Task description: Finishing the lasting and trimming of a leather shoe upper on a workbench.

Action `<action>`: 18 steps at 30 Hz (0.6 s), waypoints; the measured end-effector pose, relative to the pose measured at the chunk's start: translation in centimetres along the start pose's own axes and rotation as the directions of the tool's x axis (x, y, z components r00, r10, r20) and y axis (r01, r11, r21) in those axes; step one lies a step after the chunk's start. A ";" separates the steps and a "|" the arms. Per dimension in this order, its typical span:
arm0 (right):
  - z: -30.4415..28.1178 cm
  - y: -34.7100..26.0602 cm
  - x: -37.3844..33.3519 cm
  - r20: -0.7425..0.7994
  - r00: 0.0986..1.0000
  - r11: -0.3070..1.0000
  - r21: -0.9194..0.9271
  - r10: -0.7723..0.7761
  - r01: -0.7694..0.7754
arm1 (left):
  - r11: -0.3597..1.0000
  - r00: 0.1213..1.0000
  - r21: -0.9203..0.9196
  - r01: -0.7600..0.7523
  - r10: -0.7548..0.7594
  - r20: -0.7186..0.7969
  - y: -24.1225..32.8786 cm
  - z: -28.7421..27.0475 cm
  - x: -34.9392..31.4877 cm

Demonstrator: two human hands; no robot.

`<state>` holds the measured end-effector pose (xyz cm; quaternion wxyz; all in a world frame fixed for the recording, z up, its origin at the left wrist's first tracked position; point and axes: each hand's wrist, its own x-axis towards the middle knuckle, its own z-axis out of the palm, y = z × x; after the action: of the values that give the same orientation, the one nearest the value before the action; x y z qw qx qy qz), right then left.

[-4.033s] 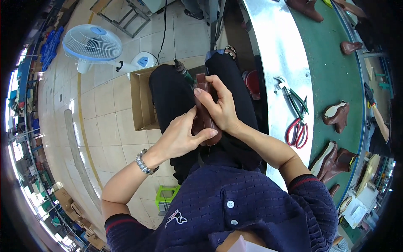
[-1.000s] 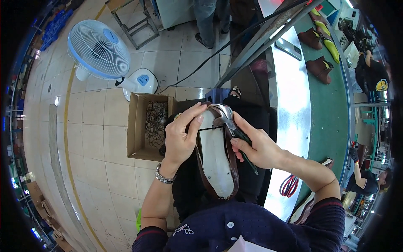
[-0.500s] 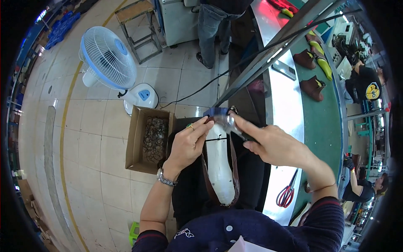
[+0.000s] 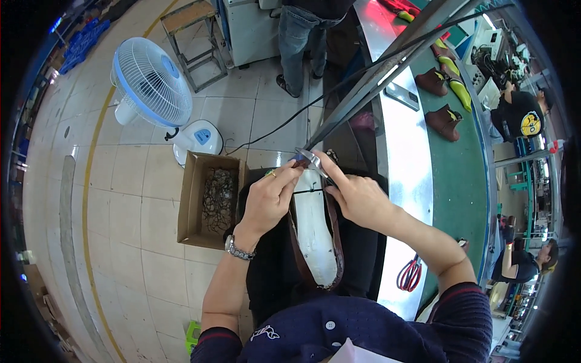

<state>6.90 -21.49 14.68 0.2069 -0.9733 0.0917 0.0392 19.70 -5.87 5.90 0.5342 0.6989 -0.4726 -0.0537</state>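
A brown leather shoe upper (image 4: 338, 266) lies sole up across my lap, drawn round a last with a white insole (image 4: 315, 236). A dark band crosses the insole near its far end, and small dark tacks dot it. My left hand (image 4: 269, 199) is closed at the far end, fingertips pinching the leather edge. Wrapped round a dark handle, my right hand (image 4: 361, 196) holds metal pliers (image 4: 313, 160), their shiny head at the far end of the shoe, close to the left fingertips. Whether the jaws grip leather is too small to tell.
At left stand a cardboard box (image 4: 181, 212) of dark scraps and a white-blue fan (image 4: 154, 78). Right, a metal-edged bench (image 4: 407, 181) bears red-handled scissors (image 4: 410, 275), a phone (image 4: 402, 95) and brown shoe uppers (image 4: 443, 123). A slanting metal post (image 4: 357, 100) rises ahead. Other people are nearby.
The pliers were blurred by motion and now show clearly, their head turned toward the left fingertips. My right hand has moved left and slightly away from me. The left hand keeps its pinch.
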 end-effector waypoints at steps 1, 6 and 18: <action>-0.3 0.3 0.0 -0.007 1.000 1.000 0.005 -0.001 0.001 | 0.999 0.999 -0.024 0.039 -0.039 0.006 0.0 0.0 -0.1; -2.1 -0.6 0.1 -0.029 0.994 0.993 -0.055 -0.102 0.100 | 0.956 0.964 -0.129 0.265 -0.258 0.066 1.3 -0.6 -0.5; 1.4 6.0 -6.8 -0.231 0.864 0.880 0.283 0.448 -0.381 | 0.794 0.963 0.555 -0.249 0.143 0.227 2.0 -0.8 0.8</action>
<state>-0.98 -25.22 11.81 0.2881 -0.8950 0.3332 -0.0706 19.38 -5.88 8.16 0.2562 0.7675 -0.5810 0.0876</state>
